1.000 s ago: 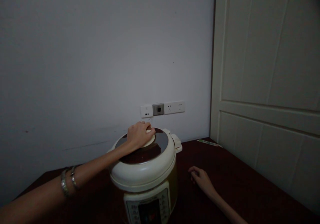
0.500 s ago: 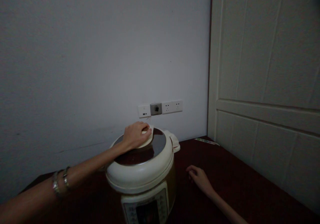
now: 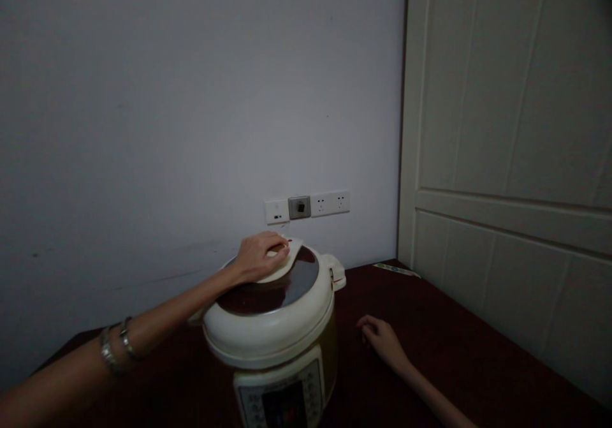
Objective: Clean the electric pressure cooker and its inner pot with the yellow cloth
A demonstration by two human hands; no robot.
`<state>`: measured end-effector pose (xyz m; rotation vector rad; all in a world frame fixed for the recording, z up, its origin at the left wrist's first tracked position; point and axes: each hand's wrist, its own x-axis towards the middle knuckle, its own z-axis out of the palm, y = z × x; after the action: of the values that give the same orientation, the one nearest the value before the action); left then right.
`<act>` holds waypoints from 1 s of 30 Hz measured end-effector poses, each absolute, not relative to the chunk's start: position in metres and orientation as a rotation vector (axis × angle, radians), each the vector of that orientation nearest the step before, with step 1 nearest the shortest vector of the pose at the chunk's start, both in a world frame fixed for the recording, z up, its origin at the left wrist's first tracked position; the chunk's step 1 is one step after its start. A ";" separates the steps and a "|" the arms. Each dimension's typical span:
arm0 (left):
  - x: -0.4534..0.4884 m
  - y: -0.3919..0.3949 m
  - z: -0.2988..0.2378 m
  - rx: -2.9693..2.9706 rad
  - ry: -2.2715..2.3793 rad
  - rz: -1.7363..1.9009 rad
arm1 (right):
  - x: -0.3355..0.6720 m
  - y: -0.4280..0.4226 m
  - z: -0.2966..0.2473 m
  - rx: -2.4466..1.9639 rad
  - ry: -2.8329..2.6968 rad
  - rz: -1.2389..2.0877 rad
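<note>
A pale, plain wall fills the back of a dim room, with a white panelled door standing along the right side and a dark red table reaching up to both. Low on the wall runs a row of fittings: a white wall plate, a grey plate with a dark piece at its middle, and white sockets. A narrow patterned strip lies near the table's far corner.

The cooker stands upright on the table, near the middle of the view and in front of the fittings, its control panel facing the wearer and cut off by the lower edge. The left hand lies over the top, its fingers bent around the cream lid handle — two metal bracelets circle that forearm. The right hand rests on the table to the right of the cooker, apart from it, fingers loosely curled inward — whether they close on anything I cannot tell
</note>
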<state>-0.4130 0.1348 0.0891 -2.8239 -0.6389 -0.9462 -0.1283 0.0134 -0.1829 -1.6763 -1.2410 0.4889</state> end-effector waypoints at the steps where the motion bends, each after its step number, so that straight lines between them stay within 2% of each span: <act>1: -0.413 0.135 0.089 -2.824 -0.641 -0.940 | -0.129 0.013 -0.183 -1.671 -1.238 0.488; 10: -0.413 0.134 0.091 -2.821 -0.657 -0.911 | -0.137 0.010 -0.160 -1.510 -1.035 0.539; 18: -0.413 0.136 0.089 -2.814 -0.634 -0.929 | -0.148 0.011 -0.059 -1.093 -1.205 0.562; 22: -0.413 0.138 0.088 -2.800 -0.646 -0.946 | -0.148 0.028 -0.025 -1.019 -1.369 0.585; 30: -0.413 0.138 0.089 -2.836 -0.630 -0.992 | -0.146 0.036 -0.014 -1.096 -1.485 0.565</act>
<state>-0.4128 0.1375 0.0891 -2.8363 -0.6296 -0.9924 -0.1460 0.0358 -0.0137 -1.0962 -1.4852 0.5652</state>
